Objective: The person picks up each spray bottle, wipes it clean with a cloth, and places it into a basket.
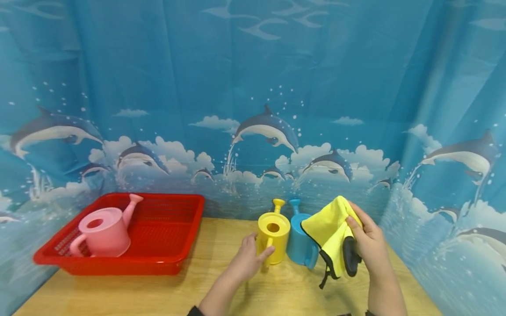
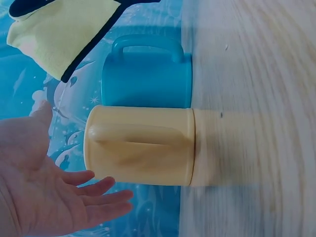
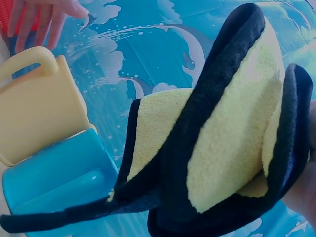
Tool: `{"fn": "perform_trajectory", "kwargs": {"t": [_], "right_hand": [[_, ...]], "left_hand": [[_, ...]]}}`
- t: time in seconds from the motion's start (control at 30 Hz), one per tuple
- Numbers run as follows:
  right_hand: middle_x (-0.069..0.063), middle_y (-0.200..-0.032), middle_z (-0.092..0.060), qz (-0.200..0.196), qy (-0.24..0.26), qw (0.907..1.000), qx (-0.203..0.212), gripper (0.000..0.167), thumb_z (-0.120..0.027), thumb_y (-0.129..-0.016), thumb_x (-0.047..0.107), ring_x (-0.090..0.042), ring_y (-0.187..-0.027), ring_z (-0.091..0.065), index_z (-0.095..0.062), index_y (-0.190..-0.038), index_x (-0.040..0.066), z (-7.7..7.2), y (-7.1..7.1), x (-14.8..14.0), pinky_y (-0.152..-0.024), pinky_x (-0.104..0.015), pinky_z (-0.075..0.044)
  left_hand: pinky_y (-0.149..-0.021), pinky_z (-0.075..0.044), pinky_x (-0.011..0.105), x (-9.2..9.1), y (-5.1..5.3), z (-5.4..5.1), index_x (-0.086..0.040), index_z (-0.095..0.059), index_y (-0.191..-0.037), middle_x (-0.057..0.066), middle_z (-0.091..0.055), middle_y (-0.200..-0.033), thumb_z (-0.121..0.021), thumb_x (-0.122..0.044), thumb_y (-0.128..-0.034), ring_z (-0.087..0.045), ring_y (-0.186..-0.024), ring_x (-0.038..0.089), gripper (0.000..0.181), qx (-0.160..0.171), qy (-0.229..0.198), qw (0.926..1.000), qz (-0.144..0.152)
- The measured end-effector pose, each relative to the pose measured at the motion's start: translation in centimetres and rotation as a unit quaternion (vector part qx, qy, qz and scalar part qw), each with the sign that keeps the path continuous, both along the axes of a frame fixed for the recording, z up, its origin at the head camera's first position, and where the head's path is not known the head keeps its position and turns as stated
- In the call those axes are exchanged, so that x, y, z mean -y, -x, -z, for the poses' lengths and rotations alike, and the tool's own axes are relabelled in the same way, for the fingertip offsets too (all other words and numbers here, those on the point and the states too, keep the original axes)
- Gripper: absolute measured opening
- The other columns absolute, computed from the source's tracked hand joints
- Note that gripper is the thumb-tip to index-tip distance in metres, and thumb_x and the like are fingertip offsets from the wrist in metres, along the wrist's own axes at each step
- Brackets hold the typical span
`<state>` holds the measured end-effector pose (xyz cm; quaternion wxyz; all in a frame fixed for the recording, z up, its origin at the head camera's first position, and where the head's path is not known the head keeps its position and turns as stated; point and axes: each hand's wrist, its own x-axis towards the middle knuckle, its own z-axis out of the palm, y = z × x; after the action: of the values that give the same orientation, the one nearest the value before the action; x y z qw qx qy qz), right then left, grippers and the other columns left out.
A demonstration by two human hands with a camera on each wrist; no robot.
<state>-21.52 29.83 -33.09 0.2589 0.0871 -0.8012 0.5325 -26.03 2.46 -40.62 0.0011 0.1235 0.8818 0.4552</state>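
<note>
A yellow watering can [image 1: 280, 237] stands upright on the table, its handle facing me. My left hand [image 1: 249, 256] is beside it on the left, fingers spread and relaxed; in the left wrist view the fingertips [image 2: 101, 186] are close to its side, and I cannot tell whether they touch. Close against it on the right stands a blue watering can [image 1: 299, 245]. My right hand [image 1: 366, 237] grips a folded yellow cloth [image 1: 330, 224] with black edging and a black loop, held up in front and to the right of the blue can, partly covering it.
A red plastic basket [image 1: 189, 245] sits at the left of the wooden table [image 1: 158, 295]. Inside it is a pink watering can [image 1: 104, 232], spout to the right. A blue dolphin-printed curtain [image 1: 253, 79] hangs behind the table and along its sides.
</note>
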Motion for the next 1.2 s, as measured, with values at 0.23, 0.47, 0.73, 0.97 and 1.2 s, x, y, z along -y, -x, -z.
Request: {"fn": "perform_trajectory", "kwargs": {"t": [0.23,0.47,0.73,0.97,1.2], "right_hand": [[0.029,-0.122,-0.046,0.001,0.000,1.0000,-0.001,0.047,-0.044,-0.103,0.026,0.009,-0.096,-0.057,-0.041,-0.145,0.006,0.1,0.1,0.1,-0.075,-0.012,-0.051],[0.030,-0.122,-0.047,-0.005,0.001,0.9998,-0.019,0.044,-0.045,-0.103,0.022,0.008,-0.095,-0.057,-0.042,-0.144,0.005,0.2,0.1,0.0,-0.075,-0.010,-0.050],[0.029,-0.122,-0.047,-0.003,-0.002,0.9999,0.013,0.046,-0.045,-0.103,0.026,0.006,-0.093,-0.058,-0.042,-0.145,0.009,0.2,0.2,0.3,-0.072,-0.013,-0.051],[0.028,-0.123,-0.048,-0.020,0.001,0.9997,-0.014,0.045,-0.044,-0.103,0.022,0.007,-0.094,-0.059,-0.042,-0.144,0.005,0.5,0.4,0.3,-0.073,-0.013,-0.052],[0.029,-0.122,-0.048,-0.013,-0.007,0.9997,-0.017,0.044,-0.044,-0.103,0.022,0.006,-0.092,-0.058,-0.043,-0.144,0.006,0.4,0.3,0.2,-0.071,-0.013,-0.051]], "left_hand": [[-0.099,-0.041,0.060,-0.2,0.3,0.5,0.008,-0.042,-0.130,0.027,-0.049,-0.127,-0.057,-0.047,-0.0940,-0.052,-0.119,0.044,0.067,0.028,-0.005,0.9995,0.014],[-0.095,-0.044,0.057,-0.3,0.8,1.1,0.007,-0.049,-0.121,0.022,-0.055,-0.116,-0.055,-0.038,-0.0975,-0.056,-0.112,0.037,0.051,0.040,-0.008,0.9965,0.073],[-0.094,-0.045,0.056,-0.3,0.9,2.1,0.007,-0.050,-0.120,0.022,-0.055,-0.117,-0.058,-0.029,-0.0969,-0.057,-0.110,0.037,0.043,0.037,-0.009,0.9950,0.092],[-0.090,-0.047,0.054,0.0,0.9,2.1,0.003,-0.051,-0.119,0.017,-0.059,-0.114,-0.057,-0.029,-0.0975,-0.058,-0.106,0.032,0.038,0.049,-0.031,0.9934,0.099],[-0.088,-0.048,0.052,-0.5,1.0,2.1,0.002,-0.053,-0.118,0.017,-0.061,-0.113,-0.054,-0.029,-0.0993,-0.059,-0.104,0.031,0.035,0.043,-0.046,0.9929,0.101]]}}
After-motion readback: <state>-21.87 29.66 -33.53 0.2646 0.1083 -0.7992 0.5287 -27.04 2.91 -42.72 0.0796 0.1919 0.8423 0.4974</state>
